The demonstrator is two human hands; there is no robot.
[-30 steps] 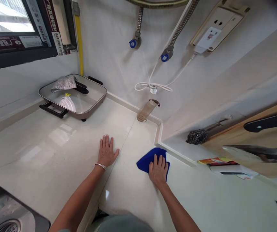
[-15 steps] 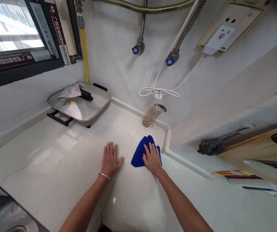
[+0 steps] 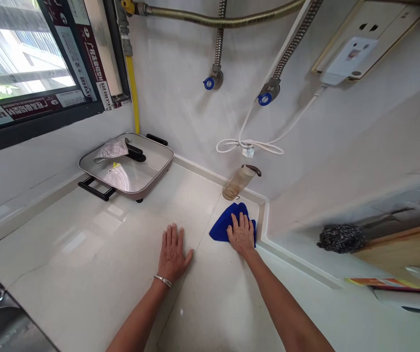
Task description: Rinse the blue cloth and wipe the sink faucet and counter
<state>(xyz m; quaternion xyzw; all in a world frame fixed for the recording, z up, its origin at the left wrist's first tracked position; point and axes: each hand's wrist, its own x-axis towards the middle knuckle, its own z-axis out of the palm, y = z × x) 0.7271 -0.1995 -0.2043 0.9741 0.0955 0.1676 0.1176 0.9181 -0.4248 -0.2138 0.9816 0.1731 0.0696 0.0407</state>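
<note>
My left hand [image 3: 172,254], with a silver bracelet at the wrist, lies flat on the white countertop [image 3: 96,274], its fingers spread and nothing in it. A folded blue cloth [image 3: 221,226] lies near the back corner of the counter. My right hand [image 3: 241,235] rests on the cloth with its fingers apart, pressing it against the surface. Just behind the cloth, a cloudy clear cylinder [image 3: 238,183] with a dark curved piece at its top leans toward the corner.
A glass-lidded electric pan [image 3: 147,171] with a silvery cloth [image 3: 112,149] on top stands at the back left. A metal sink [image 3: 8,322] is at the lower left. A dark scrubber [image 3: 342,238] hangs right; a looped white cable [image 3: 264,145] hangs on the wall.
The whole view has shifted, so things appear lower and more to the right. Relative to the counter, my right hand and the blue cloth have moved slightly toward the back corner.
</note>
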